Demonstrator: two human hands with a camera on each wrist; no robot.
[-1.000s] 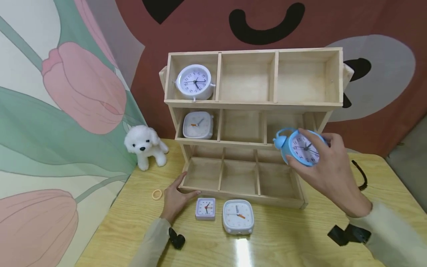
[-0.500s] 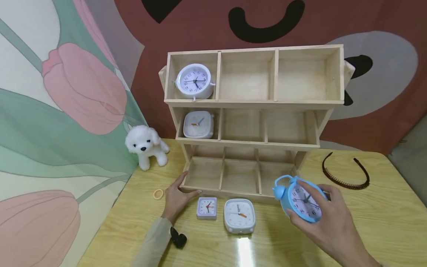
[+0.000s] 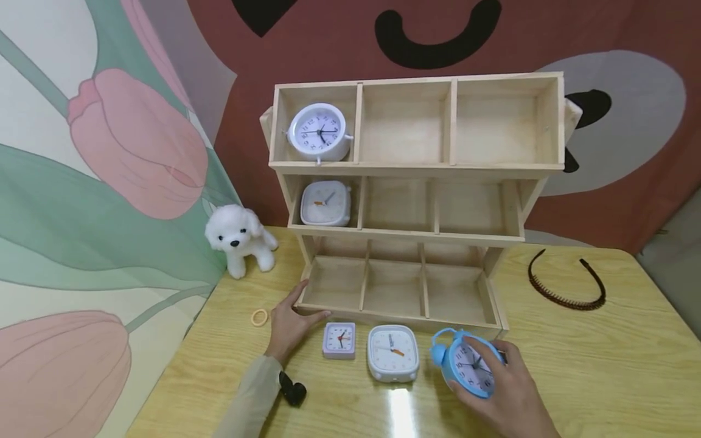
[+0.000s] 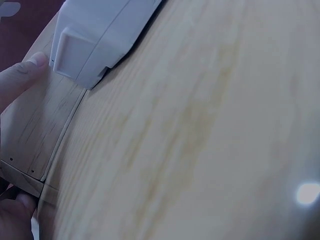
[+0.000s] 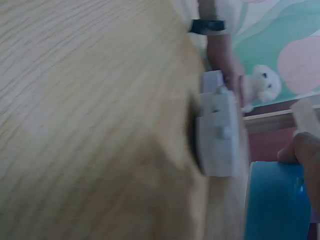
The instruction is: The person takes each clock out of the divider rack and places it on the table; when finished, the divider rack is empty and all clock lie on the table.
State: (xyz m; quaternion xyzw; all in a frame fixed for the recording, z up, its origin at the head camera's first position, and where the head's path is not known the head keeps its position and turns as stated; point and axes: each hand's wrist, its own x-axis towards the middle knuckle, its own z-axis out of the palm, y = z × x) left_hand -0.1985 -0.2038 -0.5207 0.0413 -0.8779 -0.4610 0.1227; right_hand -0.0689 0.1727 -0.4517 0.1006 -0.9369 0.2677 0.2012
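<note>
My right hand grips a blue twin-bell alarm clock by its round case, just right of a white square clock. In the right wrist view the blue clock shows its side under the fingers. My left hand holds the lower left corner of a wooden three-tier shelf, thumb along the front board and fingers round the side. A small lilac clock lies by that thumb. One white round clock sits in the top left compartment, a white square clock in the middle left one.
A white plush dog stands on the table left of the shelf, with a small wooden ring near my left hand. Right of the shelf lies a dark toothed headband. A patterned cloth hangs behind.
My right hand has brought the blue alarm clock down from before the middle tier, then left toward the white square clock. The headband has come into full view. My left hand stays put.
</note>
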